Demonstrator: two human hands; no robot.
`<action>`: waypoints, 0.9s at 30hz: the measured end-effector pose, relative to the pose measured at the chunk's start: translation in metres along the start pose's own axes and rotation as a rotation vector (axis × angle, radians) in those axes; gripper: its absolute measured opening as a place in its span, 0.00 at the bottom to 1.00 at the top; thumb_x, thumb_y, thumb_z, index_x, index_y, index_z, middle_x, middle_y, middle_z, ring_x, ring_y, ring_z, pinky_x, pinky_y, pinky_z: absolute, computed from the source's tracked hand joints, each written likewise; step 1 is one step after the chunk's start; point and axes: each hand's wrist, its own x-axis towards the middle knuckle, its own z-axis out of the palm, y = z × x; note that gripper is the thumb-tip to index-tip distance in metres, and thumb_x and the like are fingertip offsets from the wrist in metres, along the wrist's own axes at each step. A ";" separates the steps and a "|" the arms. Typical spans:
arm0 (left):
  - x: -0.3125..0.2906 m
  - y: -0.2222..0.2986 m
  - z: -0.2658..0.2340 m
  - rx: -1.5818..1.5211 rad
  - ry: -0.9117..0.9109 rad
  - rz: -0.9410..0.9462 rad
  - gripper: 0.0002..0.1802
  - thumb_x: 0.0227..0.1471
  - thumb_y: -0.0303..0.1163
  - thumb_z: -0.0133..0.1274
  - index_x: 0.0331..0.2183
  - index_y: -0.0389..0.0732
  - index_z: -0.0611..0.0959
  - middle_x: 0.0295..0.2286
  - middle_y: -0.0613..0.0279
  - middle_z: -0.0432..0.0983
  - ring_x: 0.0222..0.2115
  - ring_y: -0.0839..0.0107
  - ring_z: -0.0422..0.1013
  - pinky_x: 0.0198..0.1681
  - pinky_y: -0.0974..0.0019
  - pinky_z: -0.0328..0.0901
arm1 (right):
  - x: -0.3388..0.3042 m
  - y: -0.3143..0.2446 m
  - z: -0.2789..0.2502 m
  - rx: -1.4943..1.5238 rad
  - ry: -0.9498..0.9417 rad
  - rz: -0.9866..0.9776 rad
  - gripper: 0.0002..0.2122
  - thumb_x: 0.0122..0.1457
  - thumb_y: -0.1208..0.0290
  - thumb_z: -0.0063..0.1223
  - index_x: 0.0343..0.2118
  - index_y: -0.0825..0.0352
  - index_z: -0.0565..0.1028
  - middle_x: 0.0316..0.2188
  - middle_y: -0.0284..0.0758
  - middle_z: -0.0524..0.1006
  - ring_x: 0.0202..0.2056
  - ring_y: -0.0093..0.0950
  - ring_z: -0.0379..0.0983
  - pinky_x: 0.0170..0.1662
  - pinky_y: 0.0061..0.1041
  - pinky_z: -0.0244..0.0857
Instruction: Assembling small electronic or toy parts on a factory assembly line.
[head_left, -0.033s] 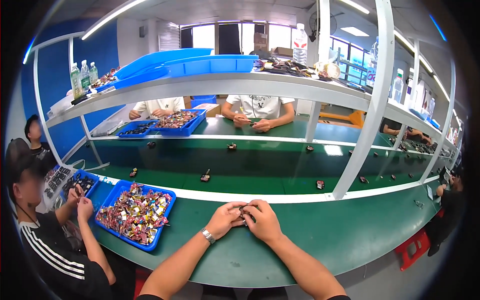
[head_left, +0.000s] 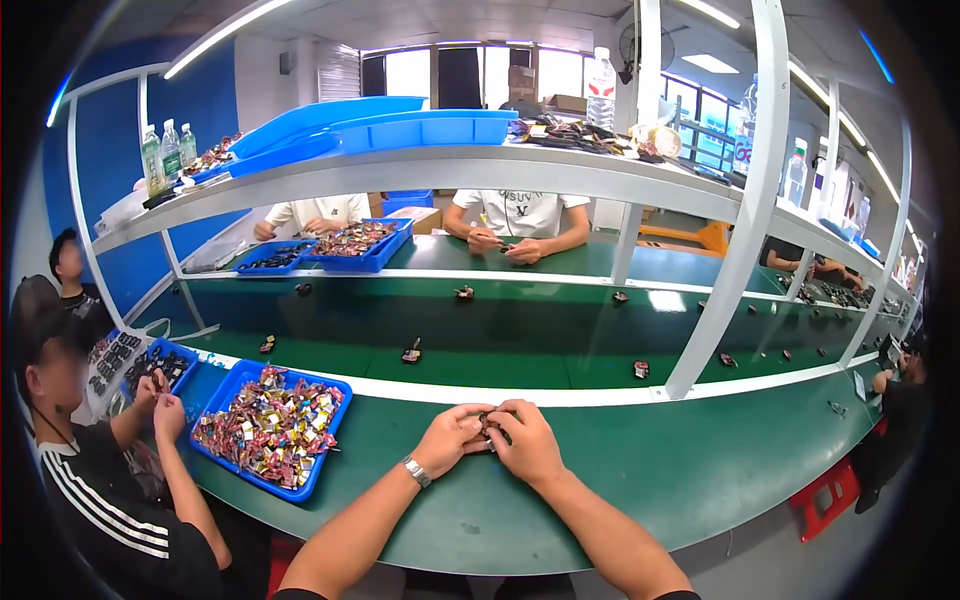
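Note:
Above the green worktop, my left hand [head_left: 450,441] and my right hand [head_left: 526,446] meet with their fingertips closed on one small dark piece [head_left: 487,424]. It looks like a little electronic part, but the fingers cover most of it and its exact kind cannot be made out. A metal-banded watch [head_left: 416,472] is on my left wrist. To the left of my hands stands a blue tray [head_left: 308,489] heaped with small parts [head_left: 265,428] in red, yellow, white and silver.
Beyond a white rail [head_left: 480,393] runs a green belt [head_left: 520,345] with scattered small parts. A white upright [head_left: 735,225] rises at its near edge, carrying an overhead shelf [head_left: 460,165]. At left, a co-worker's hands [head_left: 160,405] hold something small; another person [head_left: 515,225] sits opposite.

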 end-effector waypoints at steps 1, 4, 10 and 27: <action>-0.001 0.000 0.000 0.012 0.000 -0.006 0.19 0.60 0.27 0.45 0.52 0.37 0.69 0.46 0.57 0.71 0.45 0.70 0.72 0.49 0.63 0.70 | 0.000 0.000 0.001 -0.018 0.007 -0.001 0.09 0.45 0.79 0.63 0.31 0.65 0.78 0.34 0.34 0.74 0.35 0.33 0.73 0.36 0.29 0.71; -0.001 0.000 0.000 0.038 0.007 -0.009 0.18 0.60 0.27 0.45 0.52 0.36 0.69 0.46 0.57 0.71 0.45 0.69 0.71 0.50 0.62 0.70 | -0.002 -0.001 0.004 -0.041 0.013 0.012 0.09 0.45 0.79 0.63 0.31 0.65 0.78 0.33 0.34 0.74 0.35 0.33 0.73 0.36 0.29 0.71; -0.001 0.000 0.006 0.082 0.026 0.006 0.18 0.60 0.27 0.45 0.51 0.35 0.70 0.46 0.55 0.71 0.45 0.68 0.72 0.50 0.61 0.70 | -0.003 0.002 0.007 -0.053 0.019 0.024 0.09 0.45 0.78 0.63 0.31 0.65 0.78 0.33 0.34 0.74 0.35 0.33 0.73 0.35 0.29 0.71; 0.000 -0.008 0.010 0.353 0.146 0.166 0.12 0.58 0.22 0.47 0.44 0.35 0.75 0.40 0.59 0.77 0.39 0.75 0.73 0.41 0.70 0.69 | -0.001 -0.003 0.001 0.344 0.025 0.441 0.08 0.50 0.80 0.58 0.35 0.71 0.77 0.31 0.38 0.77 0.29 0.25 0.77 0.34 0.22 0.72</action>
